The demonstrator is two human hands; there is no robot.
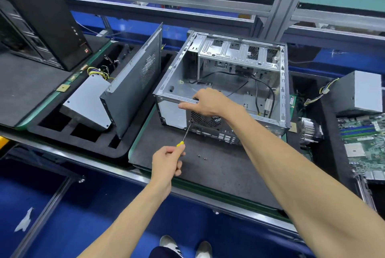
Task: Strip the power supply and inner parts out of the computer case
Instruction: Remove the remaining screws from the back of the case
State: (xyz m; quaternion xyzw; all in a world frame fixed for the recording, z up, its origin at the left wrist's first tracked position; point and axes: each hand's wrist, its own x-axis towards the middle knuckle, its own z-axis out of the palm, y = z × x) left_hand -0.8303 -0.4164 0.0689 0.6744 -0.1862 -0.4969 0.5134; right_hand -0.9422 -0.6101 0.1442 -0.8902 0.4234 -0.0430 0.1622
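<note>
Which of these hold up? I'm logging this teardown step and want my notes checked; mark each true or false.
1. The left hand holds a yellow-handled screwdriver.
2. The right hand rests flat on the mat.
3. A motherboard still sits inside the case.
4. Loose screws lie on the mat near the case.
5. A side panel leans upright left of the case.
1. True: the left hand grips the screwdriver, tip at the rear of the case.
2. False: the right hand grips the case's top rear edge.
3. False: only cables show inside; a motherboard lies to the right.
4. True: screws lie on the mat.
5. True: the side panel leans there.
</note>
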